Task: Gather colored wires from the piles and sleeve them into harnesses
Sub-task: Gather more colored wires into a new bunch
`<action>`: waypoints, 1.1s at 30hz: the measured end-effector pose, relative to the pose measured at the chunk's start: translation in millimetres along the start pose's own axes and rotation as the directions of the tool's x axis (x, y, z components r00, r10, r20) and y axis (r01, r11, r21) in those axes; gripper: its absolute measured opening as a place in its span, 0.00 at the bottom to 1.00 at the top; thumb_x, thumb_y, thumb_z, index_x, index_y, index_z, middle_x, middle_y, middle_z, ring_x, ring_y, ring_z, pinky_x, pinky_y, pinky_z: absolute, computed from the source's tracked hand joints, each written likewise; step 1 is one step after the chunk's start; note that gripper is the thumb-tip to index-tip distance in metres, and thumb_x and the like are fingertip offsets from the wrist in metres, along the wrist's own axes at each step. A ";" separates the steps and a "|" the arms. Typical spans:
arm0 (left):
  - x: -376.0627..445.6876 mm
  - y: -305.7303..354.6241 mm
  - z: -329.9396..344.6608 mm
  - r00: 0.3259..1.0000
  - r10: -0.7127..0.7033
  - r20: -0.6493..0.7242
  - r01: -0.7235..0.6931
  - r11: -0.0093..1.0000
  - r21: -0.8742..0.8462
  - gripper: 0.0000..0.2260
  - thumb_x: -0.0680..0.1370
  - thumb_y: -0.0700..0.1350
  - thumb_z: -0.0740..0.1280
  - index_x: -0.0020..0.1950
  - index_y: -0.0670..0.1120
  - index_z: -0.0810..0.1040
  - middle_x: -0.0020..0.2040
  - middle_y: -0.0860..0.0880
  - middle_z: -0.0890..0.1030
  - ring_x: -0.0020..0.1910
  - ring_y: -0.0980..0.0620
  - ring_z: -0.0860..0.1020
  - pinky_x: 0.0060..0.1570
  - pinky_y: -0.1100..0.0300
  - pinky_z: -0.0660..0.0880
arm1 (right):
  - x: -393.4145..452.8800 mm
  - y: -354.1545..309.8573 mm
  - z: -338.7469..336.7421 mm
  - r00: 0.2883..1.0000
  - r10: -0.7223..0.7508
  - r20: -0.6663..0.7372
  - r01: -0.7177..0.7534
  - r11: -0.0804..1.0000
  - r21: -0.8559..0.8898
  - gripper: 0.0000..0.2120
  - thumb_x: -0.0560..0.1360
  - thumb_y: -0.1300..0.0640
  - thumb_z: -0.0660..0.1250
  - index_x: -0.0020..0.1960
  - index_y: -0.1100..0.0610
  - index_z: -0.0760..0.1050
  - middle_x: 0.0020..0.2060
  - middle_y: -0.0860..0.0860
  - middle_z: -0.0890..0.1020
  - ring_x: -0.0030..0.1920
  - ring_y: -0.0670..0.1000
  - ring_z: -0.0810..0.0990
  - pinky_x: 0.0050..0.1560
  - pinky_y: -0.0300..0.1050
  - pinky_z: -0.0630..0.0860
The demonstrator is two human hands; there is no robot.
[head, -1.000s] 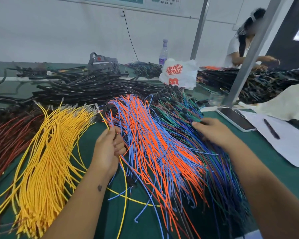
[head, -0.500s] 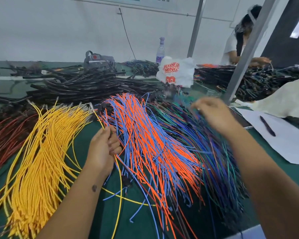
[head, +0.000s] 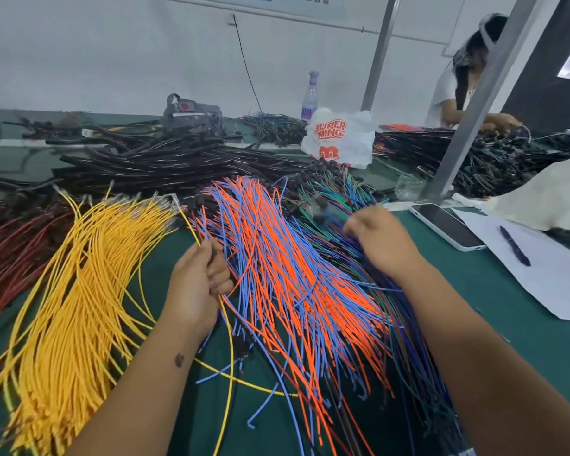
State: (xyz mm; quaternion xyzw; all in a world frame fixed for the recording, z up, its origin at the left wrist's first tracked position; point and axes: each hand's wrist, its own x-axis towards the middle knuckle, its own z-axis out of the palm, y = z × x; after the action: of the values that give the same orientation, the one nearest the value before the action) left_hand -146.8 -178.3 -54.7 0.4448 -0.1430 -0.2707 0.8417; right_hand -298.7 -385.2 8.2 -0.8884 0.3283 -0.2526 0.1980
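Observation:
Piles of wires lie side by side on the green table: dark red wires at far left, yellow wires, orange and blue wires, then dark blue and green wires at right. My left hand grips one yellow wire between the yellow and orange piles; the wire runs up past the fist and down toward me. My right hand is blurred above the dark blue and green pile, fingers curled around wires from it.
Black sleeving tubes are heaped behind the piles. A white plastic bag and a bottle stand at the back. A phone, paper and pen lie at right. A metal post rises beside another person.
My right hand rose from the dark blue and green pile, then came back down and left with wires in its fingers. My left hand has kept its grip on the yellow wire.

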 end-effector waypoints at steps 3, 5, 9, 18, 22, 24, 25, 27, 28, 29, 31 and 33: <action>0.2 0.2 0.7 1.000 -0.006 -0.001 0.006 1.000 0.004 0.14 0.84 0.44 0.52 0.41 0.44 0.69 0.24 0.53 0.60 0.20 0.59 0.56 0.21 0.66 0.54 | 10.0 -14.3 -15.8 0.917 0.004 -0.398 0.152 0.921 0.360 0.13 0.81 0.62 0.57 0.41 0.65 0.74 0.43 0.66 0.75 0.44 0.58 0.73 0.46 0.48 0.68; 0.5 0.4 0.7 1.000 -0.008 -0.002 0.008 1.000 0.003 0.14 0.84 0.44 0.52 0.41 0.44 0.69 0.24 0.53 0.60 0.21 0.59 0.56 0.21 0.66 0.54 | 16.7 -19.5 -25.5 0.836 0.075 -0.543 0.227 0.854 0.468 0.12 0.82 0.60 0.55 0.41 0.57 0.71 0.39 0.58 0.73 0.41 0.54 0.71 0.43 0.45 0.66; 0.1 0.5 0.1 1.000 -0.003 0.004 0.003 1.000 -0.007 0.14 0.84 0.44 0.52 0.41 0.44 0.69 0.25 0.53 0.60 0.21 0.59 0.56 0.22 0.66 0.54 | 29.1 3.5 -25.0 0.898 0.216 -0.384 -0.043 0.911 0.411 0.11 0.81 0.57 0.57 0.45 0.59 0.75 0.34 0.54 0.75 0.37 0.54 0.74 0.41 0.49 0.74; 0.9 1.0 0.9 1.000 -0.022 0.005 0.022 0.999 -0.033 0.14 0.85 0.43 0.52 0.41 0.44 0.69 0.24 0.53 0.60 0.20 0.59 0.56 0.19 0.68 0.54 | 0.5 40.3 6.4 0.964 0.268 0.002 -0.260 0.937 -0.233 0.24 0.73 0.45 0.70 0.66 0.54 0.74 0.61 0.59 0.76 0.63 0.61 0.73 0.63 0.55 0.72; 1.0 0.9 0.5 1.000 -0.020 0.003 0.020 0.999 -0.028 0.14 0.84 0.43 0.52 0.41 0.44 0.69 0.23 0.53 0.60 0.20 0.59 0.56 0.18 0.68 0.55 | 1.1 38.9 4.2 0.973 0.229 0.015 -0.213 0.927 -0.309 0.19 0.73 0.48 0.72 0.61 0.54 0.75 0.58 0.58 0.77 0.60 0.61 0.74 0.59 0.53 0.73; 1.3 0.9 0.3 1.000 -0.021 0.000 0.021 0.999 -0.026 0.14 0.84 0.43 0.52 0.41 0.44 0.70 0.23 0.54 0.60 0.19 0.59 0.56 0.18 0.68 0.55 | 6.2 37.3 -2.5 0.965 0.259 0.050 -0.233 0.924 -0.304 0.14 0.74 0.53 0.71 0.56 0.58 0.76 0.54 0.58 0.80 0.57 0.61 0.77 0.56 0.52 0.74; 1.4 1.0 0.5 1.000 -0.020 -0.004 0.020 1.000 -0.023 0.14 0.84 0.43 0.52 0.41 0.44 0.70 0.23 0.54 0.60 0.19 0.59 0.56 0.18 0.68 0.55 | 8.9 36.5 -6.8 0.961 0.267 0.072 -0.233 0.922 -0.308 0.11 0.74 0.55 0.70 0.52 0.62 0.77 0.51 0.60 0.81 0.55 0.61 0.78 0.53 0.52 0.75; 1.1 1.0 0.9 1.000 -0.013 -0.005 0.013 1.000 -0.018 0.14 0.84 0.43 0.52 0.41 0.44 0.70 0.23 0.54 0.60 0.19 0.59 0.56 0.18 0.68 0.56 | 14.3 35.7 -18.5 0.957 0.274 0.098 -0.234 0.923 -0.306 0.08 0.74 0.60 0.66 0.43 0.67 0.76 0.41 0.64 0.81 0.45 0.61 0.80 0.44 0.50 0.75; 0.8 1.0 0.9 1.000 -0.009 -0.003 0.009 1.000 -0.012 0.14 0.84 0.43 0.52 0.41 0.44 0.70 0.23 0.54 0.61 0.19 0.59 0.57 0.18 0.68 0.56 | 16.6 34.5 -26.3 0.956 0.279 0.090 -0.241 0.923 -0.300 0.09 0.74 0.62 0.63 0.38 0.67 0.73 0.36 0.64 0.78 0.40 0.61 0.78 0.40 0.48 0.73; 0.6 1.0 1.0 1.000 -0.008 0.000 0.008 1.000 -0.004 0.15 0.84 0.43 0.52 0.41 0.44 0.70 0.23 0.54 0.61 0.19 0.59 0.57 0.18 0.68 0.56 | 18.9 33.3 -35.5 0.957 0.282 0.073 -0.251 0.925 -0.284 0.10 0.74 0.63 0.61 0.36 0.66 0.71 0.33 0.63 0.76 0.37 0.60 0.76 0.37 0.47 0.70; 0.1 1.3 0.9 1.000 -0.012 -0.001 0.012 1.000 0.009 0.14 0.84 0.43 0.52 0.41 0.44 0.70 0.24 0.54 0.60 0.20 0.59 0.56 0.19 0.67 0.56 | 23.9 30.3 -54.3 0.960 0.278 0.035 -0.266 0.944 -0.194 0.09 0.73 0.65 0.60 0.37 0.70 0.73 0.35 0.67 0.78 0.36 0.59 0.76 0.37 0.47 0.71; -0.2 1.9 0.7 1.000 -0.018 -0.005 0.018 1.000 0.018 0.14 0.84 0.44 0.52 0.41 0.44 0.70 0.25 0.53 0.60 0.21 0.59 0.56 0.20 0.67 0.55 | 23.9 24.3 -66.9 0.963 0.263 0.053 -0.263 0.965 -0.009 0.09 0.73 0.65 0.62 0.38 0.70 0.76 0.39 0.67 0.82 0.36 0.57 0.77 0.38 0.47 0.74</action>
State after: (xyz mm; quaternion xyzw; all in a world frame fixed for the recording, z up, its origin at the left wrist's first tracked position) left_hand -146.7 -177.8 -52.8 0.4545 -0.1394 -0.2757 0.8354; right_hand -333.5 -431.1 56.3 -0.8436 0.4382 -0.1997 0.2376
